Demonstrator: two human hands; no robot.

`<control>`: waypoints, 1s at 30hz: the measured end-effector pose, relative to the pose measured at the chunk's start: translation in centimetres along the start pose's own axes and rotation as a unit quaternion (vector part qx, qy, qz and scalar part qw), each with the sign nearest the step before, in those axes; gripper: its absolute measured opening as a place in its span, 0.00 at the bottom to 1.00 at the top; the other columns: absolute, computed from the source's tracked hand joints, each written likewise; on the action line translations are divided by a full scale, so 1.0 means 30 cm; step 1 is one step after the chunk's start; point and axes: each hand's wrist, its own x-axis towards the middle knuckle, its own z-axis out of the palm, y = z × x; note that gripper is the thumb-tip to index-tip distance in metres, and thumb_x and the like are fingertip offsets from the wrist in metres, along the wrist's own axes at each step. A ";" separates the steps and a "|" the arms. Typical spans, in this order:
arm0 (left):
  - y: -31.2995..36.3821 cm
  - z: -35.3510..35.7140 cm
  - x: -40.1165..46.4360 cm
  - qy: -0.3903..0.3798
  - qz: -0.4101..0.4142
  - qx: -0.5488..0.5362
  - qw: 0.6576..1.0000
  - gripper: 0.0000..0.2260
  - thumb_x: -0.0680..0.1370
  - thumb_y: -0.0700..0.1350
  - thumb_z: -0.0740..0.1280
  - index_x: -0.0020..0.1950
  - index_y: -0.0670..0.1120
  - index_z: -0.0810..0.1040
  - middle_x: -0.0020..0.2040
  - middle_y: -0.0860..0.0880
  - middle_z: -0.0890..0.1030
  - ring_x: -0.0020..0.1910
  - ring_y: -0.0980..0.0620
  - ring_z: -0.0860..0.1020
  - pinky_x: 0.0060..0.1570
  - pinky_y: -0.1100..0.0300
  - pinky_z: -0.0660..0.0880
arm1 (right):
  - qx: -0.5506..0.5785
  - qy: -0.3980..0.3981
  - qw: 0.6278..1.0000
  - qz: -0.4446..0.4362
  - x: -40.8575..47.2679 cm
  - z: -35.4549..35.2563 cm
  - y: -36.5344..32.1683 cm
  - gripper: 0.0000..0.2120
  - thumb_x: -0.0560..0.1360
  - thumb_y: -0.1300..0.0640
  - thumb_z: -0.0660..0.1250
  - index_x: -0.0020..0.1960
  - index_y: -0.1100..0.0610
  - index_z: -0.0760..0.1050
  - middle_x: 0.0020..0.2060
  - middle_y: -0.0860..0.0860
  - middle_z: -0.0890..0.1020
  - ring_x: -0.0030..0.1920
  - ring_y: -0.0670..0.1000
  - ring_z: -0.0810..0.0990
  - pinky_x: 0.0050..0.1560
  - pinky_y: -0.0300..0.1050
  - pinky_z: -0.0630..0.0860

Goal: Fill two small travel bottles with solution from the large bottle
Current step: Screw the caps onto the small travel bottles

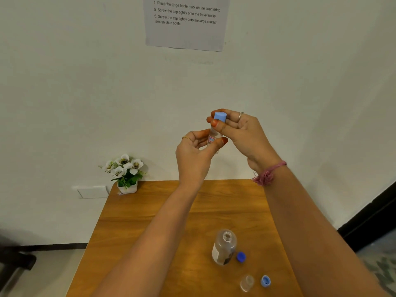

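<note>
I hold a small clear travel bottle [213, 138] upright in the air in front of the wall. My left hand [196, 153] grips its body. My right hand [237, 133] pinches the light blue cap [220, 116] sitting on top of it. Down on the wooden table [150, 211] the large clear bottle [224, 247] stands open, with its dark blue cap [241, 257] lying beside it. A second small clear bottle [247, 283] stands uncapped near the front edge, and its light blue cap [265, 281] lies to its right.
A small white pot of white flowers [126, 173] stands at the table's back left corner. A printed instruction sheet [185, 22] hangs on the wall above. A white wall socket [92, 191] sits left of the table.
</note>
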 end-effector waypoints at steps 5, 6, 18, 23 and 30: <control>-0.014 -0.012 -0.018 -0.013 -0.014 -0.023 1.000 0.20 0.68 0.44 0.79 0.56 0.42 0.77 0.50 0.44 0.84 0.50 0.46 0.83 0.48 0.52 0.82 | -0.001 -0.010 1.000 0.008 -0.031 0.005 0.012 0.18 0.73 0.54 0.70 0.62 0.53 0.75 0.57 0.46 0.81 0.58 0.42 0.78 0.57 0.37 0.74; -0.023 -0.017 -0.026 -0.016 -0.018 -0.028 0.999 0.21 0.67 0.44 0.79 0.56 0.43 0.77 0.51 0.44 0.84 0.50 0.47 0.84 0.49 0.51 0.81 | 0.016 -0.015 1.000 0.013 -0.046 0.004 0.019 0.22 0.71 0.51 0.71 0.64 0.51 0.73 0.61 0.45 0.79 0.61 0.41 0.75 0.59 0.36 0.73; -0.264 -0.117 -0.249 -0.024 -0.066 0.100 0.992 0.18 0.67 0.42 0.79 0.53 0.50 0.77 0.52 0.52 0.83 0.51 0.58 0.81 0.52 0.63 0.78 | 0.106 0.176 0.971 0.121 -0.365 -0.096 0.456 0.14 0.77 0.62 0.65 0.61 0.51 0.73 0.58 0.46 0.80 0.57 0.40 0.78 0.54 0.35 0.75; -0.414 -0.138 -0.414 -0.020 -0.119 0.175 0.977 0.19 0.65 0.43 0.80 0.51 0.51 0.78 0.47 0.56 0.82 0.45 0.67 0.79 0.43 0.71 0.75 | 0.022 0.192 0.964 0.184 -0.545 -0.172 0.675 0.15 0.75 0.67 0.63 0.52 0.48 0.75 0.51 0.47 0.80 0.51 0.44 0.79 0.45 0.32 0.75; -0.641 -0.134 -0.663 0.036 -0.213 0.214 0.953 0.24 0.64 0.42 0.81 0.54 0.48 0.74 0.52 0.50 0.79 0.48 0.59 0.78 0.43 0.67 0.77 | -0.117 0.157 0.945 0.263 -0.755 -0.296 0.854 0.15 0.74 0.68 0.60 0.56 0.54 0.74 0.51 0.48 0.79 0.45 0.41 0.78 0.39 0.31 0.73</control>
